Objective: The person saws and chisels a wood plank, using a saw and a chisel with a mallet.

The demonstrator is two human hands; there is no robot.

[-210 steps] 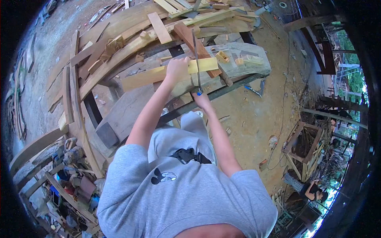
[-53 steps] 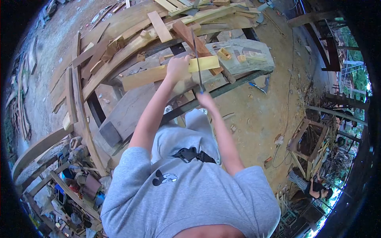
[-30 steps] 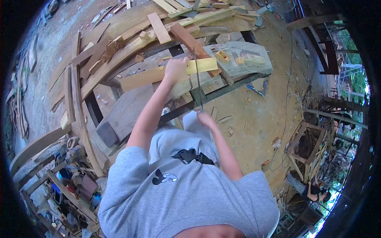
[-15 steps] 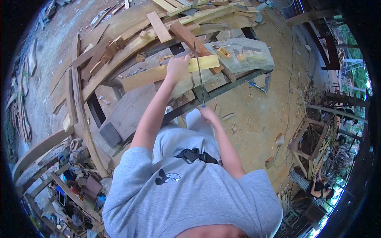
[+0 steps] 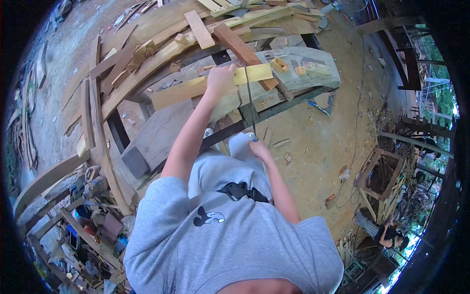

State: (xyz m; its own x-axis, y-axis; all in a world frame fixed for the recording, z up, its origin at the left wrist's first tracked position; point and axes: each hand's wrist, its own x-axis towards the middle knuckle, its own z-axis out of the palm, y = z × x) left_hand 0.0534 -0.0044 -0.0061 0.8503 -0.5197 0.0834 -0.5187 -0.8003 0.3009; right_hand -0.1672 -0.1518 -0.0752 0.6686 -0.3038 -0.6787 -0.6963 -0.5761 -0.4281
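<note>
My left hand (image 5: 221, 81) is closed over a flat wooden board (image 5: 182, 93), pinning it down on the bench. The board's right end looks bright yellow. My right hand (image 5: 259, 148) is wrapped around the handle of a handsaw (image 5: 250, 100), low in front of my right knee. The thin blade runs away from me and crosses the yellow part of the board, just right of my left hand. Most of the handle is hidden in my fingers; a bit of blue shows there. Beneath the board lies a thick, worn wooden slab bench (image 5: 169, 128).
A reddish-brown beam (image 5: 240, 46) lies beyond the board's right end, with a small wood block (image 5: 279, 64) beside it. Long planks (image 5: 132, 93) are stacked behind the bench. Scraps litter the dirt floor (image 5: 313, 161). Another person (image 5: 391, 236) is at the far right.
The saw and my right hand have drawn slightly back toward my body, so less blade sticks out past the board. My left hand still holds the board in place.
</note>
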